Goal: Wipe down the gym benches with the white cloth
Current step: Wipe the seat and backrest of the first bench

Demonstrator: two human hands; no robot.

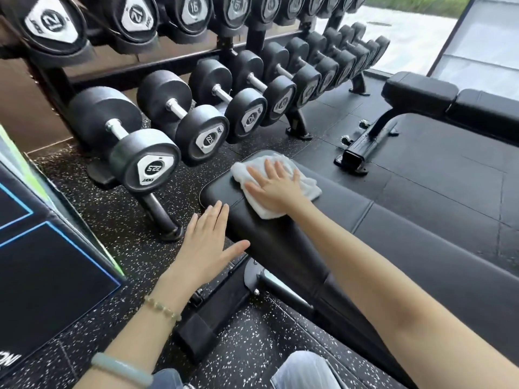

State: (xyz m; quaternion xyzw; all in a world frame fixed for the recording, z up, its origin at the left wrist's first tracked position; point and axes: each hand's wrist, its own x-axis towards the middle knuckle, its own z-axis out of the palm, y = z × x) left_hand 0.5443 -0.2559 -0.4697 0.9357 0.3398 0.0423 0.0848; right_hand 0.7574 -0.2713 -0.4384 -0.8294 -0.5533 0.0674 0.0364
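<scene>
A black padded gym bench (393, 248) runs from the centre toward the lower right. A crumpled white cloth (306, 183) lies on its far end. My right hand (276, 188) presses flat on the cloth with the fingers spread and straight. My left hand (209, 244) hovers flat beside the bench's left edge, fingers straight, holding nothing; its thumb reaches the pad's side. A second black bench (421, 92) stands at the far right.
A rack of black dumbbells (146, 167) stands just left of and behind the bench, its foot (165, 220) close to my left hand. The bench's metal frame (213, 313) sits under the pad. A dark printed panel (50, 270) leans at the left. Speckled rubber floor surrounds everything.
</scene>
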